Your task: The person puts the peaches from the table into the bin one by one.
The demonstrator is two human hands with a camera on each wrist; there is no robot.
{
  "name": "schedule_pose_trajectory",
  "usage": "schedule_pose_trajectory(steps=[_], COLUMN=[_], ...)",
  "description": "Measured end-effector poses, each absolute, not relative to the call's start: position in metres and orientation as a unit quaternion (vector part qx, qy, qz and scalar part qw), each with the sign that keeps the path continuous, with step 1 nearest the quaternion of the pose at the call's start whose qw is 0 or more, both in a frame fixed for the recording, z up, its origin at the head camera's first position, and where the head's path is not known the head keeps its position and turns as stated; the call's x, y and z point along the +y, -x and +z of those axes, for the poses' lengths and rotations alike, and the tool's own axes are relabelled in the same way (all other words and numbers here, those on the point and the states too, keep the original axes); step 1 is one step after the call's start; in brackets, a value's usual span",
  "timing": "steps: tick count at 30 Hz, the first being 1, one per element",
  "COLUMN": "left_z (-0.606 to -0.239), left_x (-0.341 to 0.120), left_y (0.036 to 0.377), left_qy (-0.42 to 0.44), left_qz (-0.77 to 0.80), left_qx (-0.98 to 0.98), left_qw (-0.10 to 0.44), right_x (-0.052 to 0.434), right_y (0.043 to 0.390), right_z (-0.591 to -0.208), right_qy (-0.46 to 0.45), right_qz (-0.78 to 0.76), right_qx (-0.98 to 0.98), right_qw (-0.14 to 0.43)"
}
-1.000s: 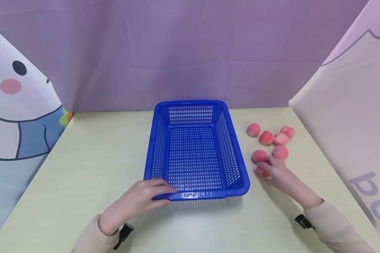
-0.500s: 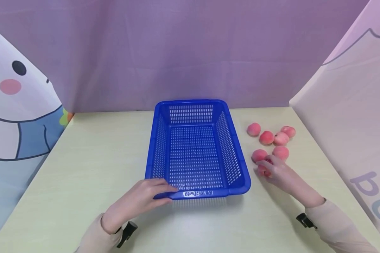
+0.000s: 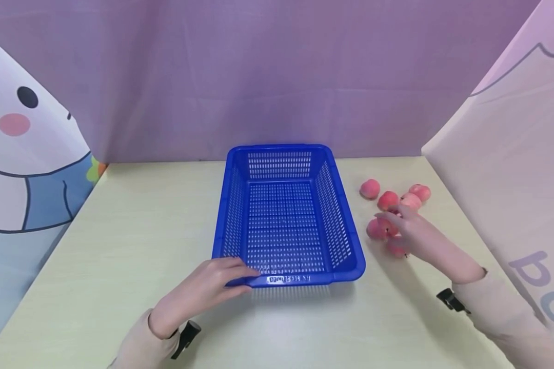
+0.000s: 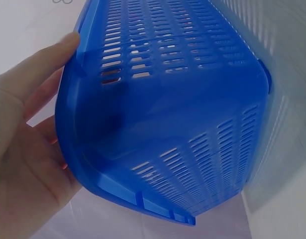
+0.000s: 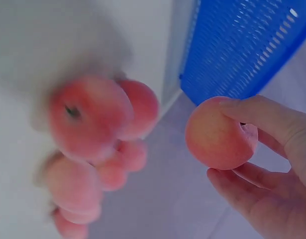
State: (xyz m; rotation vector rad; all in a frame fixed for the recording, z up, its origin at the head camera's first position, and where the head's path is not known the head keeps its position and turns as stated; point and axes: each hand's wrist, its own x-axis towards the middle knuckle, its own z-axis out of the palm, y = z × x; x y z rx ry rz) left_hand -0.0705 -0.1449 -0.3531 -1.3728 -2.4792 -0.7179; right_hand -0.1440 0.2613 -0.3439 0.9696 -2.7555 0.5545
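My left hand (image 3: 208, 289) grips the near left corner of a blue plastic basket (image 3: 300, 279), fingers over the rim and thumb below it. In the left wrist view the basket's slotted side wall (image 4: 157, 114) fills the middle, with the hand at its rim. Pinched between thumb and fingers of my right hand (image 3: 417, 236) is a pink peach (image 5: 215, 134), held off the table. Several other peaches (image 5: 90, 117) lie to one side in the right wrist view, the nearest under the hand (image 3: 398, 248) in the head view. The hand hides part of the group.
The basket's slotted floor (image 3: 283, 225) shows bare. Beyond the hand lie more peaches, one apart at the back (image 3: 370, 189). A purple cloth (image 3: 277, 77) hangs behind the pale table (image 3: 143, 220), and printed cloth panels (image 3: 512, 169) stand at both sides.
My right hand has risen and shifted slightly away from me, bringing a peach up from the near end of the group. The left hand stays on the basket, which has barely moved.
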Motion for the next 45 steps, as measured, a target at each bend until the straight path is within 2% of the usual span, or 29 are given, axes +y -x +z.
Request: schedule_pose_trajectory(steps=[1, 3, 4, 9, 14, 16, 19, 21, 23, 26, 33, 45], left_z=[-0.353, -0.354, -0.354, -0.355, -0.355, -0.355, -0.356, -0.356, -0.355, -0.355, -0.356, -0.356], left_x=[-0.145, -0.145, -0.145, -0.144, -0.143, -0.143, -0.142, -0.142, -0.141, -0.141, -0.139, -0.139], left_y=[0.070, 0.071, 0.071, 0.070, 0.068, 0.067, 0.067, 0.067, 0.067, 0.067, 0.067, 0.066], left_qy=[0.467, 0.468, 0.468, 0.465, 0.461, 0.460, 0.460, 0.461, 0.463, 0.465, 0.464, 0.455], left_qz=[-0.242, -0.239, -0.237, -0.226, -0.216, -0.214, -0.211, -0.210, -0.209, -0.208, -0.202, -0.212], left_qx=[-0.843, -0.842, -0.842, -0.846, -0.850, -0.851, -0.851, -0.851, -0.849, -0.848, -0.849, -0.854], left_qw=[0.113, 0.119, 0.122, 0.130, 0.135, 0.135, 0.137, 0.140, 0.144, 0.148, 0.153, 0.135], right_x=[0.260, 0.258, 0.255, 0.244, 0.229, 0.223, 0.214, 0.208, 0.203, 0.193, 0.166, 0.117], right_y=[0.146, 0.153, 0.156, 0.170, 0.186, 0.191, 0.201, 0.209, 0.218, 0.231, 0.252, 0.281], right_z=[-0.340, -0.334, -0.330, -0.311, -0.294, -0.286, -0.276, -0.270, -0.265, -0.258, -0.249, -0.251], right_qy=[-0.328, -0.382, -0.385, -0.358, -0.365, -0.338, -0.323, -0.327, -0.363, -0.379, -0.375, -0.365], right_qz=[0.180, 0.110, 0.104, 0.108, 0.099, 0.134, 0.139, 0.134, 0.089, 0.067, 0.059, 0.051], right_qx=[-0.923, -0.904, -0.903, -0.920, -0.920, -0.930, -0.935, -0.934, -0.923, -0.917, -0.922, -0.929], right_qw=[0.087, 0.158, 0.162, 0.117, 0.101, 0.062, 0.042, 0.049, 0.091, 0.110, 0.073, 0.045])
